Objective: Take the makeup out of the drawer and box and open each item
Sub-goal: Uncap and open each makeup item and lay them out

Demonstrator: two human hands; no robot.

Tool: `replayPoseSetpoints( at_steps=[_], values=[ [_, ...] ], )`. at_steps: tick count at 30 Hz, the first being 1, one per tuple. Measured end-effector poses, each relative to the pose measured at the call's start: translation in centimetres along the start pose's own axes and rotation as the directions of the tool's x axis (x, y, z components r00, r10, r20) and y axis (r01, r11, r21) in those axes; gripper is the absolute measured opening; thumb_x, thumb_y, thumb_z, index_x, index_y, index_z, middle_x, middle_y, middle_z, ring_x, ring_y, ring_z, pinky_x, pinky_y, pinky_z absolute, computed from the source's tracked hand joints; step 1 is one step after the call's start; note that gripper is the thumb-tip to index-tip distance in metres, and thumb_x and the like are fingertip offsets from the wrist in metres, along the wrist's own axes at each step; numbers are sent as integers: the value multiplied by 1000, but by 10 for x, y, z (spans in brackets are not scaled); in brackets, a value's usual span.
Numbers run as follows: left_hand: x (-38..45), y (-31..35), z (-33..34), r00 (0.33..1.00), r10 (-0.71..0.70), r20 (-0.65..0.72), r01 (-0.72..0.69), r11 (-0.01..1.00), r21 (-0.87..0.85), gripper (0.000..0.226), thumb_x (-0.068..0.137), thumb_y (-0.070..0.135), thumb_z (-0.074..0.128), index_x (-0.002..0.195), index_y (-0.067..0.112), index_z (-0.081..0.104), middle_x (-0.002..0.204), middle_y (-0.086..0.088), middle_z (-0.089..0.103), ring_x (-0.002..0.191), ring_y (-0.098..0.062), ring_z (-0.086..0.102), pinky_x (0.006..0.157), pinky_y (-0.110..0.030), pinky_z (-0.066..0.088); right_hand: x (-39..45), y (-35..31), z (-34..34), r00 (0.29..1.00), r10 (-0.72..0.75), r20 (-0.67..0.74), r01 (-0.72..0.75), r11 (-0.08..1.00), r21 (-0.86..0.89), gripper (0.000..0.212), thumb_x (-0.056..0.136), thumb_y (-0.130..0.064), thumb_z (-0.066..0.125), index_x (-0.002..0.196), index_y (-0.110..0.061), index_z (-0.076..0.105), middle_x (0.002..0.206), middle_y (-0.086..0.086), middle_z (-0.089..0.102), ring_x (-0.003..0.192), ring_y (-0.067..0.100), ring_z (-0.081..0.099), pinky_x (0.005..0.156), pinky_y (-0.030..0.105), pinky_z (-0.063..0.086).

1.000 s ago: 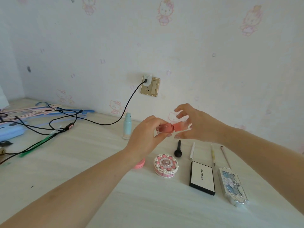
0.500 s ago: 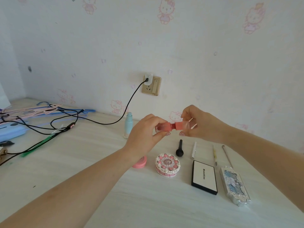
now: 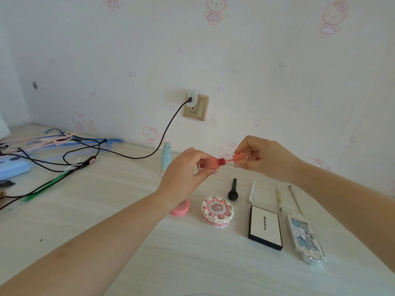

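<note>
Left hand (image 3: 188, 169) grips lip-gloss tube (image 3: 208, 164), right hand (image 3: 259, 155) pinches its cap (image 3: 240, 157) (wand partly drawn); next, pull clear.

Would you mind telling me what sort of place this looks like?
Probably a home bedroom: cartoon-cat wallpaper, a pile of clothes hangers on the tabletop, and a charger plugged into the wall socket.

I see a pale matt tabletop (image 3: 106, 210) with faint wood grain, a translucent glossy plastic lip gloss tube (image 3: 208, 164), a glossy black-edged palette (image 3: 265, 227), a shiny silvery embossed case (image 3: 305, 238), a brushed gold-toned wall socket (image 3: 195, 106)
</note>
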State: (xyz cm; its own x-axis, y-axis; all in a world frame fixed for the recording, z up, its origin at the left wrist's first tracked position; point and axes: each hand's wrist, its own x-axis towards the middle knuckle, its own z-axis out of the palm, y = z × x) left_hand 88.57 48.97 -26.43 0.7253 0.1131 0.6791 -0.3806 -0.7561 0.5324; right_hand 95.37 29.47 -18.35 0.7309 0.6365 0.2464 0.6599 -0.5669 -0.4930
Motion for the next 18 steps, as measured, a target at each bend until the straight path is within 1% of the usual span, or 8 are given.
replayPoseSetpoints(
  at_steps=[2,4,7,9,13,15,18],
  values=[
    [0,0,0,1000,-5,-5,5,1000,5,18,78,25,74,95,21,68,80,16,54,77,6,49,79,1,29,-1,1,0,1000,4,-7,-4,1000,-1,22,77,-29,75,92,-24,60,93,-13,70,70,5,59,74,20,48],
    [-1,-2,2,1000,-11,-8,11,1000,1,18,78,25,74,94,20,68,79,17,52,76,6,48,80,3,28,-1,2,-1,1000,8,-11,-8,1000,-12,21,77,-29,75,91,-25,60,94,-12,71,70,4,59,74,19,48],
    [-2,-6,4,1000,-19,-6,19,1000,-23,18,78,26,74,94,23,67,80,16,54,78,3,50,76,-10,39,-2,5,-1,999,50,19,-49,999,-10,16,79,-31,73,87,-26,60,88,-7,73,65,2,63,80,27,51],
    [-2,-8,6,1000,-27,-3,27,999,-41,17,78,25,74,93,24,67,82,14,55,79,1,51,77,-16,42,-2,7,0,995,94,46,-94,996,-1,13,80,-33,71,86,-26,61,84,-6,73,62,1,65,85,34,53],
    [-2,-12,8,1000,-29,11,30,998,-56,16,78,24,74,93,26,67,85,8,59,83,-7,55,79,-26,47,-1,10,2,986,152,63,-154,988,27,18,77,-41,68,86,-26,63,85,-5,74,61,7,64,88,41,53],
    [-2,-16,11,999,-39,11,40,998,-57,17,78,24,74,93,26,67,86,6,61,84,-9,56,80,-27,47,0,13,2,984,164,66,-166,985,34,19,77,-42,68,86,-27,62,86,-6,74,63,8,65,89,42,53],
    [-2,-21,15,998,-62,-2,62,995,-79,21,79,25,73,98,22,67,91,5,64,88,-10,57,81,-22,46,3,23,4,983,179,52,-181,982,55,18,78,-38,71,87,-26,60,85,-6,74,72,12,69,89,42,53]
  ],
)
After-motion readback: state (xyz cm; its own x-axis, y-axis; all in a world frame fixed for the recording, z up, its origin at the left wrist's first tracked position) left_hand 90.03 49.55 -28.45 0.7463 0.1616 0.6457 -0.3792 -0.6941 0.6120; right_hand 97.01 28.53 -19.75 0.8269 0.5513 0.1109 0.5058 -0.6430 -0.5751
